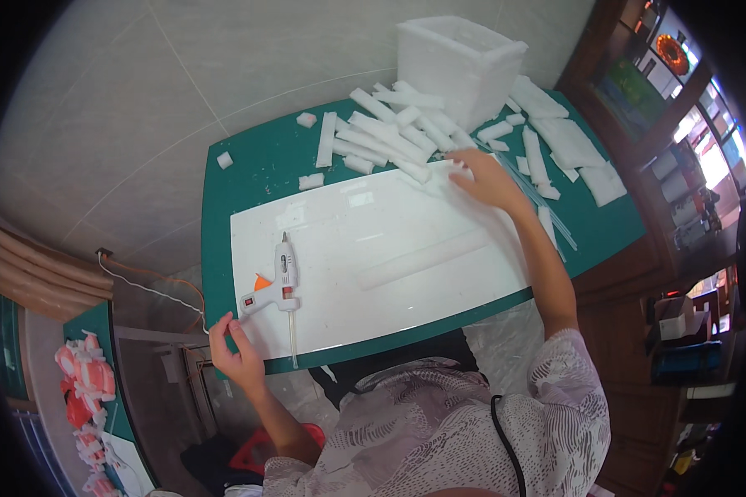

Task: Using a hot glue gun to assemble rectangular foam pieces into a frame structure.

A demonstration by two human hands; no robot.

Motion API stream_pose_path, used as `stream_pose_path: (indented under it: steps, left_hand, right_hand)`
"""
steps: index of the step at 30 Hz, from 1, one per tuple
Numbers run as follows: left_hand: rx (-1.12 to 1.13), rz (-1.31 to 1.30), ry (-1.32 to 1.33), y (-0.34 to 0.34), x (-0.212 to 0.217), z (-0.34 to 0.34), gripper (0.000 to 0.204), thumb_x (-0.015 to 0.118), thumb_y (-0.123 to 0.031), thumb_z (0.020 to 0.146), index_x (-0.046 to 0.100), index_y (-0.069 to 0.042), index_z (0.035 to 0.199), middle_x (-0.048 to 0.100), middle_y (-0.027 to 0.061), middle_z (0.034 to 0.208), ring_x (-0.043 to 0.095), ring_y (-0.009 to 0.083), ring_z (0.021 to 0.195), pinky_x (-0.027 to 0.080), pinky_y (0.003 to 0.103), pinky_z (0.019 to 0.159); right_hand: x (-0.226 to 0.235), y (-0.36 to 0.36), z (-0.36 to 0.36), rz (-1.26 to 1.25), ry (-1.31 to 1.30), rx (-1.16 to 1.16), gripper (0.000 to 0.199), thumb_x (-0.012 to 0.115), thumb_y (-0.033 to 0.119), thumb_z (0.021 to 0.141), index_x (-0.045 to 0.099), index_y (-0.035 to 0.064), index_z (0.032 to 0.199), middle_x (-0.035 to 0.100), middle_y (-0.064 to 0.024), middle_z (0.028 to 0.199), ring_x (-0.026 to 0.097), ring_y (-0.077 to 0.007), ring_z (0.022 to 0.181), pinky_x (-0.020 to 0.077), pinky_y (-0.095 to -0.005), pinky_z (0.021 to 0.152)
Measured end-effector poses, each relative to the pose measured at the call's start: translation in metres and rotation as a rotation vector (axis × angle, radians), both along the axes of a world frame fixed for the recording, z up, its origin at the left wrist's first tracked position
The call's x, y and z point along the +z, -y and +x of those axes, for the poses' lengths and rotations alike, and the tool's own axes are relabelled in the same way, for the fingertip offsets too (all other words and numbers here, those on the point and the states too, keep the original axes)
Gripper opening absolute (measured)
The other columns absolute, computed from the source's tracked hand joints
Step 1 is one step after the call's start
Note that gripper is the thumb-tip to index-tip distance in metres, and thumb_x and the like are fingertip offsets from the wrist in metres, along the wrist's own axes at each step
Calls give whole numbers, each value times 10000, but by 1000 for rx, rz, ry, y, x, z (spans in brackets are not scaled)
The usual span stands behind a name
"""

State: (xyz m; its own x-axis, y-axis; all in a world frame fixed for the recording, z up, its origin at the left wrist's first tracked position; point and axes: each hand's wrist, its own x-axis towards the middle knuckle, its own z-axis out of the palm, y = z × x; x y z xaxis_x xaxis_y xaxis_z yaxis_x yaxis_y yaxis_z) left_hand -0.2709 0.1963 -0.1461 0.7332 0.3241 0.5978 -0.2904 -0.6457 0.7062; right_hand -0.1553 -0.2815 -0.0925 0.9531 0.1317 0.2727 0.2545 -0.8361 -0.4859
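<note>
My right hand (486, 180) reaches across the far right edge of a large white sheet (365, 232) and rests on white foam strips (389, 137) piled on the green table (257, 170). Whether its fingers grip a strip I cannot tell. My left hand (232, 344) is at the table's near left corner, fingers pinched around the thin white cable of a white glue gun (278, 282). The gun stands on the sheet with an orange trigger. A long white foam bar (423, 258) lies on the sheet.
A white foam box (456, 62) stands at the table's far edge, with flat foam pieces (572, 149) to its right. Dark wooden shelving (671, 166) rises on the right. Red and white items (83, 381) lie on a low surface at the left. Tiled floor surrounds the table.
</note>
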Motion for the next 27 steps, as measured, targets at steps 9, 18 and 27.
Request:
stream_pose_path:
  steps: [9, 18, 27]
  left_hand:
    - [30, 23, -2, -5, -13, -9, 137, 568, -1, 895, 641, 67, 990, 632, 126, 872, 593, 207, 777, 477, 309, 721]
    - [-41, -2, -80, -13, -18, -12, 156, 536, -5, 929, 622, 71, 1035, 617, 98, 925, 593, 155, 822, 488, 274, 759]
    - [-69, -14, -27, -4, -11, -6, 141, 553, 24, 887, 637, 64, 993, 605, 102, 828, 578, 180, 739, 473, 293, 700]
  right_hand:
    - [-17, -15, 92, -136, -42, -222, 379, 699, 221, 822, 631, 37, 1146, 664, -182, 1091, 634, -334, 1003, 505, -397, 875]
    - [-22, -32, 99, -202, -90, -258, 484, 721, 264, 756, 654, 21, 1169, 670, -194, 1118, 663, -343, 932, 518, -387, 850]
    - [42, -4, 86, 376, -254, -181, 415, 668, 281, 833, 664, 23, 1159, 688, -141, 1020, 672, -170, 850, 544, -248, 752]
